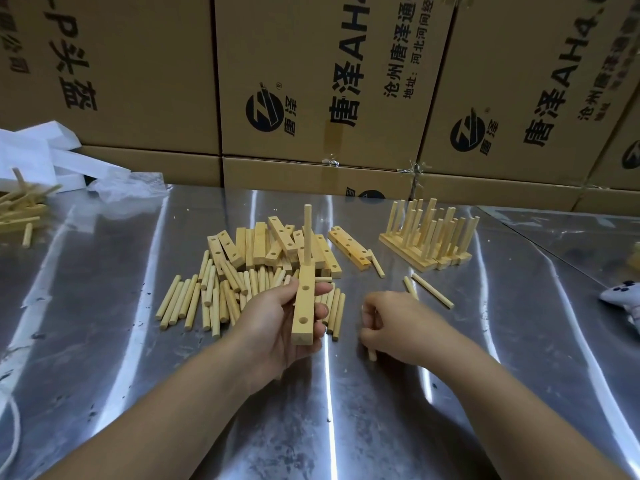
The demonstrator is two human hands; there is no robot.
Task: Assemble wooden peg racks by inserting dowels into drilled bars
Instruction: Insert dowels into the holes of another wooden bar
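My left hand grips a drilled wooden bar above the metal table. One dowel stands upright in the bar's far hole; two nearer holes are bare. My right hand is curled round dowels, one dowel end poking out below the fist. Behind my left hand lie a spread of loose dowels and a heap of drilled bars.
Several finished peg racks stand in a row at the back right. Two loose dowels lie near my right hand. More dowels and white foam sit far left. Cardboard boxes wall the back. A white-blue object lies at the right edge.
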